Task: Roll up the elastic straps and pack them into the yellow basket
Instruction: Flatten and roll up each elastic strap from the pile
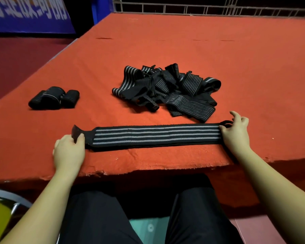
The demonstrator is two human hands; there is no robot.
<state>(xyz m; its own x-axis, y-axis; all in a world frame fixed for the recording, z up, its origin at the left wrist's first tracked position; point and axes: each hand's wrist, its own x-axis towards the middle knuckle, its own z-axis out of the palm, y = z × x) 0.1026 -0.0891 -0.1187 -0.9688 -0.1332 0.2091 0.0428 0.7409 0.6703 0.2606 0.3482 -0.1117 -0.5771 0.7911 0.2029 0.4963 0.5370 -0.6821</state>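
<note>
Black trousers (95,217) lowest in view, forearms reaching over the red-covered table (165,41). Left hand (69,152) pinching the plain black end tab of a striped elastic strap (155,136), stretched flat along the near table edge; right hand (235,132) pinching the opposite end at its loop. Heap of loose straps (165,87) just behind. Rolled straps (54,100) far left. Yellow basket not identifiable.

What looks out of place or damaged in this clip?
The near edge of the red table cover is frayed, loose threads showing. Unrolled straps lie in a tangled heap. Three rolled straps sit on the table, not in a basket; no basket is clearly visible.
</note>
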